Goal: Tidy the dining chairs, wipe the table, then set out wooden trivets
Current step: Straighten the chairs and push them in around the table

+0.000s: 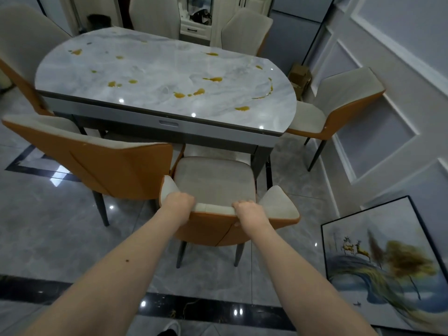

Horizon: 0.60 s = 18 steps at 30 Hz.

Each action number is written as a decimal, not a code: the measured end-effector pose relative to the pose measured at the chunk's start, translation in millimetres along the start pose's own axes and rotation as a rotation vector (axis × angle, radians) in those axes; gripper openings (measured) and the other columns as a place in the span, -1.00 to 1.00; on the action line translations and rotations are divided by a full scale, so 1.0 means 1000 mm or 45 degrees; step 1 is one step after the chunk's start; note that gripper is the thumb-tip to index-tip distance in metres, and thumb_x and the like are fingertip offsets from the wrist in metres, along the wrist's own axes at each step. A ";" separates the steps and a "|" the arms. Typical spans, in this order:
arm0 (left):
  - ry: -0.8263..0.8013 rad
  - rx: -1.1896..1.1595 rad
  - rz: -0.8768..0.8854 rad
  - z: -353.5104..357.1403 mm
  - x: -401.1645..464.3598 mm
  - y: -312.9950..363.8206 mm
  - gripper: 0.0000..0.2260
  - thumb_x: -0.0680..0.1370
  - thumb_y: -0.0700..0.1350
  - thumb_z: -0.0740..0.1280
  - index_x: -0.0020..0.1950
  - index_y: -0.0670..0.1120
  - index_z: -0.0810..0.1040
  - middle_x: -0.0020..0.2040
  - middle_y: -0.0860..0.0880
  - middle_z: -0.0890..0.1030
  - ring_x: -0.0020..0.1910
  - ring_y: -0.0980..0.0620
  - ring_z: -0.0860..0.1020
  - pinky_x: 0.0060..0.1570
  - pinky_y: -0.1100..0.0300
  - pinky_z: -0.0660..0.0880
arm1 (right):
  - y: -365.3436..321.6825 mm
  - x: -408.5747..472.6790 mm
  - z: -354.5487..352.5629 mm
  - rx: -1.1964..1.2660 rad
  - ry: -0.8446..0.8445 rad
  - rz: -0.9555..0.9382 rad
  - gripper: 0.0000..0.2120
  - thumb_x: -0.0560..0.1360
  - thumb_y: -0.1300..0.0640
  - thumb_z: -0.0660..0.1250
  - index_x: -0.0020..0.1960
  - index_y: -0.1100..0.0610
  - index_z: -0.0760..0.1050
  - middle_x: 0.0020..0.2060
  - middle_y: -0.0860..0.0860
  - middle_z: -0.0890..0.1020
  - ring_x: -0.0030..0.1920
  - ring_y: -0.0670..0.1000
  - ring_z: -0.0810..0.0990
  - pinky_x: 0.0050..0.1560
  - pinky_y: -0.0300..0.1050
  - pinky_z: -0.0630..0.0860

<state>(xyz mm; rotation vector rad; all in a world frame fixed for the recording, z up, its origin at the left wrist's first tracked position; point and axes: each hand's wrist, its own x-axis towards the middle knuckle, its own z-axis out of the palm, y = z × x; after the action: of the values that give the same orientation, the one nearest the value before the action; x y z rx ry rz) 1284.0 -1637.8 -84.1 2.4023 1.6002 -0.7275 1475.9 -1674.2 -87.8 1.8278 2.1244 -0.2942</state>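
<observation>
Both hands hold the top edge of the chair (213, 187) at lower centre of the frame: the left hand (179, 202) has its grip clamped over the backrest's left part, and the right hand (249, 212) is clamped over its right part, fingers curled over the cream padding. The chair's seat faces the bench (169, 76), which fills the upper middle (its marble top dotted with yellow-orange spills (179, 95)). A second chair (101, 163) stands just left, tucked toward the bench; another chair (339, 105) sits at the right end. A framed painting (383, 260) leans on the wall at lower right.
</observation>
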 end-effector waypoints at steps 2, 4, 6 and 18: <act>0.029 0.035 0.011 -0.007 0.012 -0.008 -0.67 0.53 -0.12 0.33 0.29 -0.07 0.44 0.22 -0.08 0.53 0.21 -0.09 0.51 0.11 0.10 0.44 | 0.001 0.013 -0.005 0.005 -0.001 0.030 -0.63 0.46 0.16 0.39 0.23 0.15 0.42 0.13 0.11 0.54 0.17 0.16 0.48 0.09 0.07 0.46; 0.050 0.053 0.019 -0.011 0.024 -0.017 -0.68 0.53 -0.12 0.33 0.28 -0.07 0.43 0.23 -0.08 0.53 0.22 -0.09 0.50 0.11 0.10 0.44 | -0.001 0.026 -0.010 0.015 0.010 0.047 -0.63 0.46 0.16 0.39 0.24 0.15 0.42 0.14 0.11 0.54 0.18 0.16 0.47 0.10 0.07 0.46; 0.057 0.067 0.023 -0.013 0.031 -0.027 -0.68 0.53 -0.12 0.33 0.28 -0.06 0.42 0.23 -0.08 0.53 0.22 -0.08 0.50 0.12 0.10 0.44 | -0.007 0.033 -0.015 0.016 0.009 0.055 -0.62 0.46 0.15 0.39 0.24 0.14 0.42 0.14 0.11 0.54 0.17 0.15 0.47 0.09 0.06 0.46; 0.029 0.022 -0.045 -0.026 0.026 -0.032 -0.65 0.51 -0.17 0.34 0.28 -0.08 0.41 0.18 -0.09 0.54 0.17 -0.09 0.52 0.12 0.10 0.40 | -0.025 0.033 -0.021 0.045 0.070 0.243 -0.54 0.43 0.09 0.44 0.26 0.14 0.37 0.19 0.11 0.52 0.23 0.14 0.45 0.17 0.01 0.39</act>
<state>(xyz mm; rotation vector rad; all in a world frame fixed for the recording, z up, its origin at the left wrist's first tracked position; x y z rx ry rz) 1270.9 -1592.5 -69.8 2.4089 1.6554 -0.7253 1444.1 -1640.0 -81.6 2.0630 1.9718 -0.2396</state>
